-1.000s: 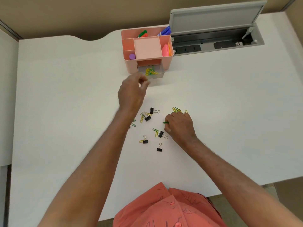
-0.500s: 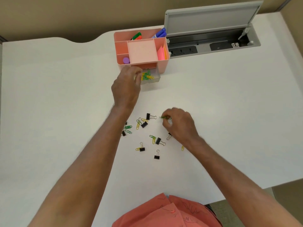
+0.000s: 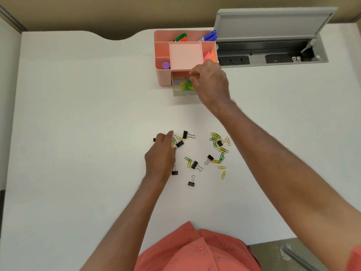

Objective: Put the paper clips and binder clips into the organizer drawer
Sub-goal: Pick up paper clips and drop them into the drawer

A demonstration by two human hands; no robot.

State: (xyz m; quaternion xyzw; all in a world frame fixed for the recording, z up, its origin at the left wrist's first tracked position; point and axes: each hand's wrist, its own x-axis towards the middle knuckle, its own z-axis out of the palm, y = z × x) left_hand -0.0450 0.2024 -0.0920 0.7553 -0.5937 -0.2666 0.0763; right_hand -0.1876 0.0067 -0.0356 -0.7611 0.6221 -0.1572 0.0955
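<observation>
Right hand (image 3: 210, 83) is up over the pulled-out organizer drawer (image 3: 182, 92), fingers curled in a pinch above the green and yellow clips already in there, though I can't tell if it's holding anything; left hand (image 3: 161, 155) is down on the worktop (image 3: 78, 133) with fingers reaching into the scattered pile, touching clips but not clearly gripping one. Paper clips (image 3: 217, 141) are light thin wire, lie flat, probably slide around, so I'd pinch or rake several at once. Binder clips (image 3: 195, 165) are chunkier and stiff, easiest grabbed by the black body or wire handles. Drawer sits in the pink organizer (image 3: 162, 53) holding markers (image 3: 180, 37).
</observation>
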